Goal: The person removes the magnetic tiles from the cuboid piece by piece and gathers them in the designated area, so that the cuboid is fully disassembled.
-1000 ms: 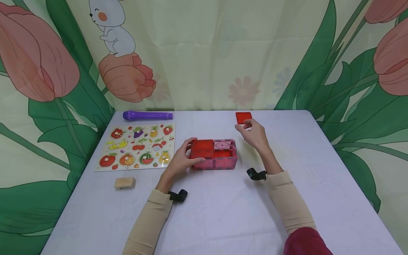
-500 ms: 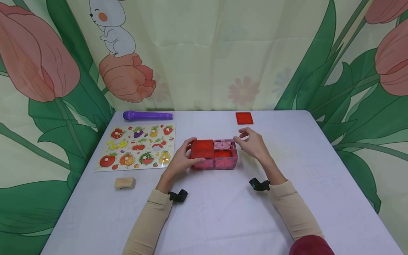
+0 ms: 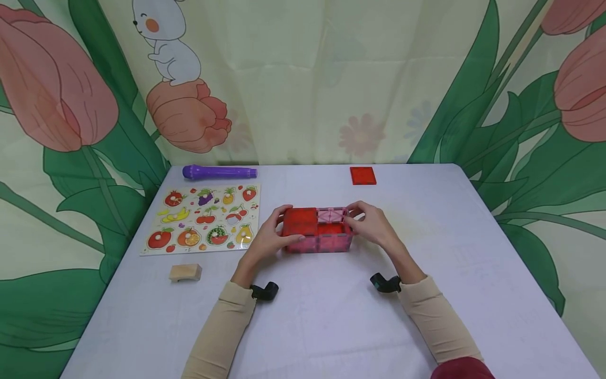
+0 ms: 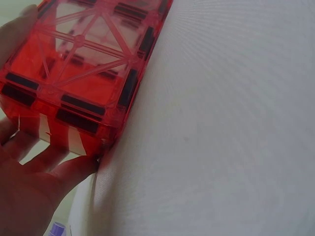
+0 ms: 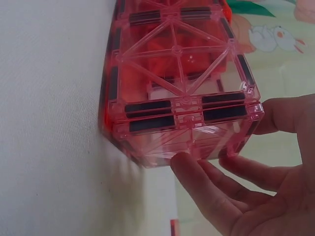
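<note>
Magnetic-tile box (image 3: 317, 231) sits at the middle of the white-covered table (image 3: 322, 310), its long side facing the person. The right hand (image 3: 371, 225) has just come back from near the loose red tile (image 3: 363, 176) at the far edge and now holds the box's right end, thumb and fingers bent around it; the left hand (image 3: 271, 238) grips the opposite end. That seems to leave the box steadied from both sides. Its walls are clear pink-red with diagonal ribs and dark edge strips; a solid red square covers the left half, while the right half looks uncovered.
</note>
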Action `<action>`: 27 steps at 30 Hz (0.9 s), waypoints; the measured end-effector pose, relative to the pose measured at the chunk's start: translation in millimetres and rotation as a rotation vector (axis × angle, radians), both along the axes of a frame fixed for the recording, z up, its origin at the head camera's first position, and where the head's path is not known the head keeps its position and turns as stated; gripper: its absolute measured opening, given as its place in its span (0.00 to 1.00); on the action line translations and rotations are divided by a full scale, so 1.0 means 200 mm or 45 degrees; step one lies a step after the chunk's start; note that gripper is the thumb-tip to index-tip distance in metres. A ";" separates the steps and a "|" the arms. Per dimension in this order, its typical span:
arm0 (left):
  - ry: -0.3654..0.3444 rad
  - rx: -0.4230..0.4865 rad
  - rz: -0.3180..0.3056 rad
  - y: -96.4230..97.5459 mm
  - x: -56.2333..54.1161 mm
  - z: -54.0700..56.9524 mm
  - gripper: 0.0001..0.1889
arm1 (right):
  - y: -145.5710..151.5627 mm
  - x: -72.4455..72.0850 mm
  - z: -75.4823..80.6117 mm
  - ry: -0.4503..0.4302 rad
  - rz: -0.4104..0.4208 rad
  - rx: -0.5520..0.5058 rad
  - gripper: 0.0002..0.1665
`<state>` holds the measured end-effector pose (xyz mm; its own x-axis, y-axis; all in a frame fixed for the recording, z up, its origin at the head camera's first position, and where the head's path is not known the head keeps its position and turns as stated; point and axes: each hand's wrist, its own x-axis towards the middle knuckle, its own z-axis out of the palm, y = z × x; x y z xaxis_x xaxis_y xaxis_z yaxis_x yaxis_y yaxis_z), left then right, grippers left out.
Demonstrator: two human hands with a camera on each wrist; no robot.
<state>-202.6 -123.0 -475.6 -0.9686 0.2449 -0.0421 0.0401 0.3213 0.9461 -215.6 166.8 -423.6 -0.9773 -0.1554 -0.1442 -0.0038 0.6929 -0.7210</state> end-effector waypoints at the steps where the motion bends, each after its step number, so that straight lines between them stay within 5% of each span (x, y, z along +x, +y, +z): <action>1: 0.001 0.002 -0.002 0.00 0.00 0.00 0.46 | 0.00 0.00 0.00 -0.005 0.001 0.001 0.27; 27: -0.015 0.013 0.007 0.00 0.00 0.00 0.48 | 0.00 0.00 -0.01 0.004 -0.017 -0.002 0.26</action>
<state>-202.9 -122.9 -475.9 -0.9693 0.2404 -0.0509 0.0275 0.3121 0.9497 -216.2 167.8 -425.1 -0.9796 -0.1428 -0.1412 0.0033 0.6915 -0.7223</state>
